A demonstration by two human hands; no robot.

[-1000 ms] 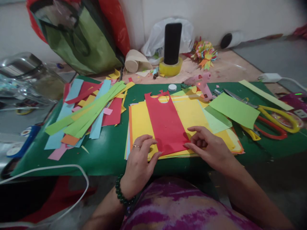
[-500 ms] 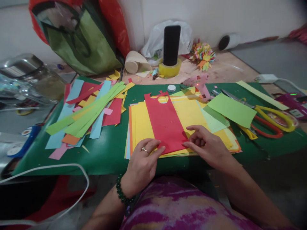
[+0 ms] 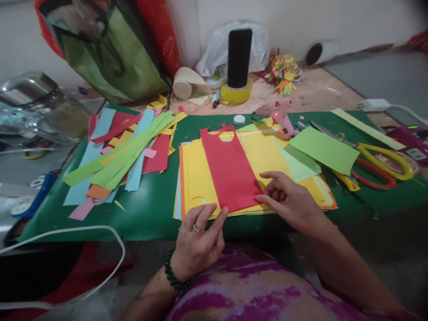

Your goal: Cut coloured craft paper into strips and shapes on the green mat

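left hand drew back, red paper just beyond

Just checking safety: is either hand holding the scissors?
No, the scissors lie on the green mat, away from left hand and right hand.

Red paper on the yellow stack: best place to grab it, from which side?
The red paper: likely by its near edge, pinched at the corners, coming from the near side. That edge is straight; the far end is ragged, with cut-outs.
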